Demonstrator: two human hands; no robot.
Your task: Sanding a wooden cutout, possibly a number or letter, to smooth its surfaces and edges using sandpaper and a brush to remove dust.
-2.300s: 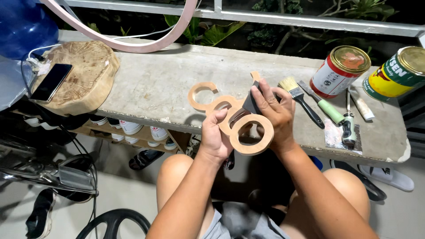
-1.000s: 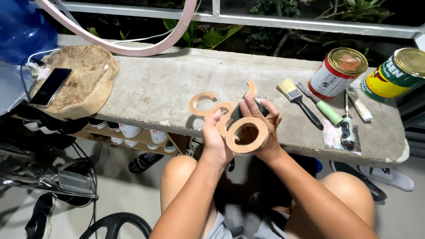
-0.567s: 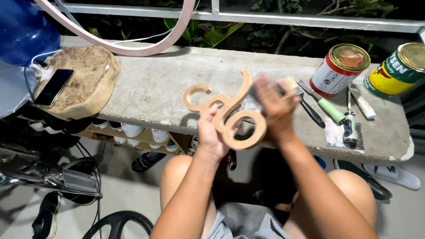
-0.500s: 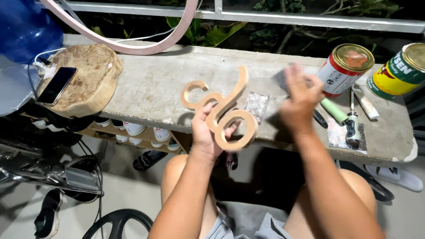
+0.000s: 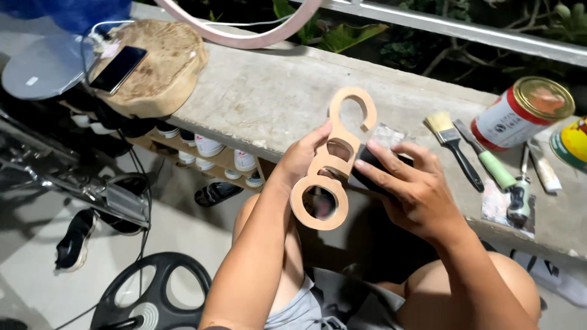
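2 hands on 1 workpiece: a flat wooden cutout (image 5: pixel 333 160) with a hook at the top and 2 rings below it, held upright over the front edge of the concrete ledge (image 5: pixel 269 98), above the person's knees. Left hand (image 5: pixel 304 157) is closed around the cutout's middle, thumb on the left edge, fingers hidden behind it. Right hand (image 5: pixel 408 188) has fingers curled shut on a dark sanding block (image 5: pixel 369 173), pressed against the cutout's right edge just beside the upper ring.

On the ledge right of the hands: a paintbrush (image 5: pixel 451 145) with black handle, a green-handled tool (image 5: pixel 492 165), a red-and-white tin (image 5: pixel 521 114) with gold lid, and a yellow tin (image 5: pixel 573 142) at the frame edge. A scrap of sandpaper (image 5: pixel 386 134) lies just behind the block. Far left: a round wood slab (image 5: pixel 158 70) with a phone (image 5: pixel 118 68) lying on it. Shoes (image 5: pixel 208 146) sit on a shelf under the ledge.
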